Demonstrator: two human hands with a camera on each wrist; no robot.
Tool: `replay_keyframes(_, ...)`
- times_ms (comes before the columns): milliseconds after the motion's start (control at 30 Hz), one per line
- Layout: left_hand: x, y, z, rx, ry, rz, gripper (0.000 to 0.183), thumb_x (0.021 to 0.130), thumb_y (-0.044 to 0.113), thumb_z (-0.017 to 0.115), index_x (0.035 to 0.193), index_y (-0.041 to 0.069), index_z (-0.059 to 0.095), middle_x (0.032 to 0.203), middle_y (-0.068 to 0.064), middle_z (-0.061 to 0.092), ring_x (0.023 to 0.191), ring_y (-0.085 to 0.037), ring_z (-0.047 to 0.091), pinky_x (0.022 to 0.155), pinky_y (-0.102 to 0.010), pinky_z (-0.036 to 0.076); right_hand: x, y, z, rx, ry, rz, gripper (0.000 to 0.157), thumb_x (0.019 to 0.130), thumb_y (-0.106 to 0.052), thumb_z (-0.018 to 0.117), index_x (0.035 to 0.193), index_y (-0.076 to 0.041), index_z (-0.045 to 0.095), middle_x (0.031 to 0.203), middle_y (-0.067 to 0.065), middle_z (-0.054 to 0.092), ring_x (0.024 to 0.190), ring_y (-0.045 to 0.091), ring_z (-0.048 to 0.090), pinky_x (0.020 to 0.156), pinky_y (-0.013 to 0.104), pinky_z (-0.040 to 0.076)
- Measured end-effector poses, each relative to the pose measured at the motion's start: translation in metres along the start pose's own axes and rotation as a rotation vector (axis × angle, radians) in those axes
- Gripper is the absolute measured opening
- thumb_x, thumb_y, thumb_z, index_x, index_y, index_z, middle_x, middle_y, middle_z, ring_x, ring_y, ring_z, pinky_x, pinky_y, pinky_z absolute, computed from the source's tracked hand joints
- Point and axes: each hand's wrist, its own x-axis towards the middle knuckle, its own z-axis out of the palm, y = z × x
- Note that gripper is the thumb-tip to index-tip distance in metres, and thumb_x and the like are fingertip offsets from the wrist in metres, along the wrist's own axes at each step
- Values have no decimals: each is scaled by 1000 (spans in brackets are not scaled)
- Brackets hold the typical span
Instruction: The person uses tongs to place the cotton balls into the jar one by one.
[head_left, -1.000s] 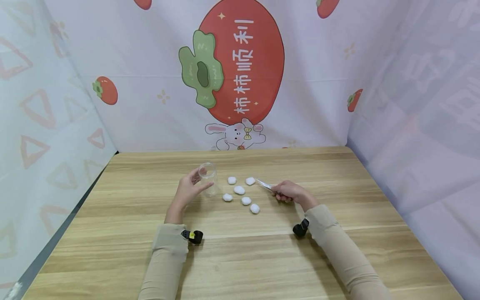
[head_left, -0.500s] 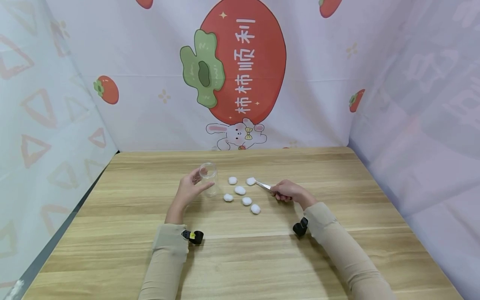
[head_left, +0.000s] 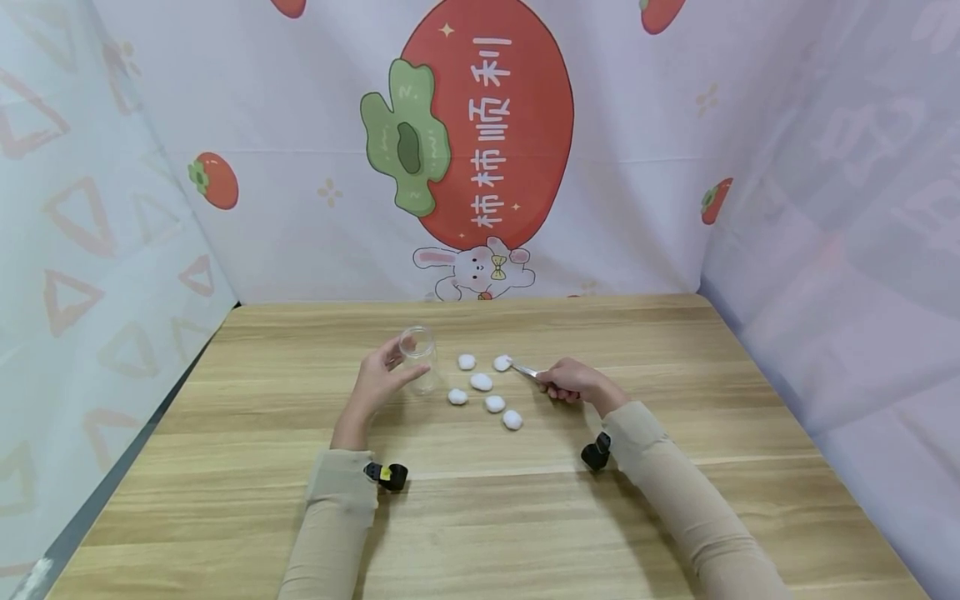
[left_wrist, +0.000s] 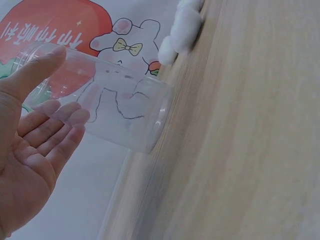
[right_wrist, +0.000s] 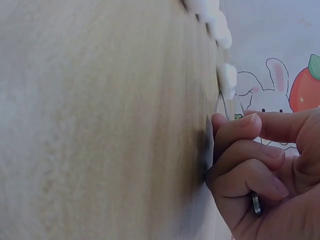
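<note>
My left hand (head_left: 372, 382) steadies a clear, lidless jar (head_left: 422, 371) that stands upright on the table. In the left wrist view the thumb lies on one side of the jar (left_wrist: 125, 107) and the fingertips on the other; nothing shows inside it. Tweezers (head_left: 527, 372) are gripped in my right hand (head_left: 573, 381), their tips at the far right cotton ball (head_left: 502, 363). From the right wrist, the curled fingers (right_wrist: 245, 150) hide most of the tweezers, whose tips reach the nearest cotton ball (right_wrist: 227, 80).
Several more white cotton balls (head_left: 481, 382) lie loosely grouped between the jar and the tweezers. The wood-grain table (head_left: 480, 533) ends at a printed cloth backdrop (head_left: 622, 225), and cloth also hangs on both sides.
The tweezers have moved slightly left, from beside the far right cotton ball until their tips overlap it. The left hand and the jar have stayed in place.
</note>
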Motion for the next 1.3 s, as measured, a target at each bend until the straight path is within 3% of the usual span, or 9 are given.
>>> replay_keyframes(267, 0, 0, -1, -5, 5, 5, 68, 81, 23, 78, 138, 1, 48, 137, -23, 55, 132, -36, 51, 118, -44, 41, 0, -2, -2, 61, -27, 11, 34, 101, -24, 46, 74, -8, 59, 53, -8, 45, 45, 3, 29, 41, 15, 22)
replay_keyframes(933, -5, -3, -2, -1, 21, 5, 69, 81, 20, 78, 138, -1, 47, 135, -23, 57, 130, -36, 53, 116, -44, 42, 2, 3, 9, 36, 50, -31, 30, 100, -22, 47, 74, -10, 55, 53, -8, 41, 45, 5, 28, 42, 17, 23)
replay_keyframes(1300, -1, -4, 1, -5, 18, 16, 67, 81, 22, 78, 137, 0, 48, 136, -21, 57, 131, -34, 52, 117, -42, 42, -1, 5, 4, 94, 60, -51, 31, 101, -20, 45, 72, -11, 54, 51, -9, 38, 45, 4, 27, 42, 16, 21)
